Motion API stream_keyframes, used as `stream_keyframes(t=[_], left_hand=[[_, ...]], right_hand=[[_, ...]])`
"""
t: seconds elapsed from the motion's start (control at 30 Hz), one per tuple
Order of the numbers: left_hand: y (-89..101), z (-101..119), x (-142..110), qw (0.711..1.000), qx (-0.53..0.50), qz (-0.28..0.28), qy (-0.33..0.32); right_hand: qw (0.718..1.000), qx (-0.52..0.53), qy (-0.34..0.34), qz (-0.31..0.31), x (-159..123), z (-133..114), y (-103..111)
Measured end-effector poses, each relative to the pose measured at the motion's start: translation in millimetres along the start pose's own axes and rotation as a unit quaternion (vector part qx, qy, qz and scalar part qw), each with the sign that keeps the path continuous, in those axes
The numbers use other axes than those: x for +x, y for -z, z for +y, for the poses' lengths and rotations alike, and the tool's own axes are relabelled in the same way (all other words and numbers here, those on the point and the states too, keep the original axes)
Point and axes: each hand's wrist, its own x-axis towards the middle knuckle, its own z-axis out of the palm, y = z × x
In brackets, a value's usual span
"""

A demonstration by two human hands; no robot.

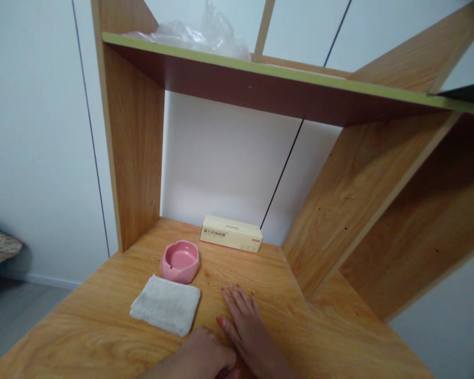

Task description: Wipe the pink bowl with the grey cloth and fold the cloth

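My left hand (207, 351) is curled into a loose fist at the bottom of the view, its knuckles up and close against my right wrist. Its palm is hidden, so whatever it may hold does not show. Flat on the wooden desk lies my right hand (245, 321), palm down, fingers stretched forward and thumb apart, with nothing in it. A folded white cloth (168, 305) lies just ahead and left of my left fist, apart from it. Behind the cloth sits a pink faceted ashtray (180, 273) with a notched rim.
A cream cling film box (231, 234) stands at the back of the desk (102, 321). Wooden side panels (134, 142) flank this space. Overhead runs a shelf (284, 73) with a crumpled clear plastic bag (197, 34) on it. Patterned fabric (0, 247) shows at far left.
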Motion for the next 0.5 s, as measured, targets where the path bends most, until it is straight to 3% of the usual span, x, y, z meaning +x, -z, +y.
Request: stream_keyframes(t=[0.2,0.3,0.37,0.5], left_hand=[[2.4,1,3,0.999,0.017,-0.040,0.006],[-11.1,-4,11,0.995,0.074,-0.066,0.005],[-23.6,-8,15,0.995,0.087,-0.049,0.007],[-46.2,-17,19,0.999,0.030,-0.023,0.012]], right_hand=[[1.000,0.000,-0.007,-0.013,1,1,0],[0.999,0.000,-0.014,-0.035,3,0,2],[0.999,-0.003,-0.015,-0.034,5,0,1],[0.999,-0.013,-0.012,-0.031,8,6,-8]])
